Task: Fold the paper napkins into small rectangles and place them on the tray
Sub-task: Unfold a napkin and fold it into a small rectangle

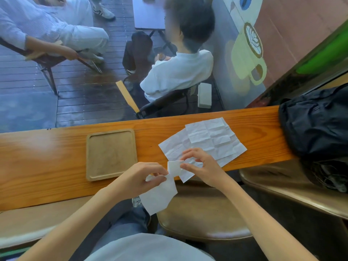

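Note:
I hold a white paper napkin (162,193) between both hands at the near edge of the wooden counter (47,166). My left hand (143,178) pinches its upper left part, and the lower part hangs down over my lap. My right hand (199,166) pinches the napkin's upper right part. Unfolded, creased napkins (209,140) lie flat on the counter just beyond my right hand. A square wooden tray (111,153) sits to the left of my hands with nothing on it.
A black bag (316,123) rests at the counter's right end. Brown stools (203,215) stand below the counter in front of me. Beyond the glass, two people sit on chairs on a dark plank floor.

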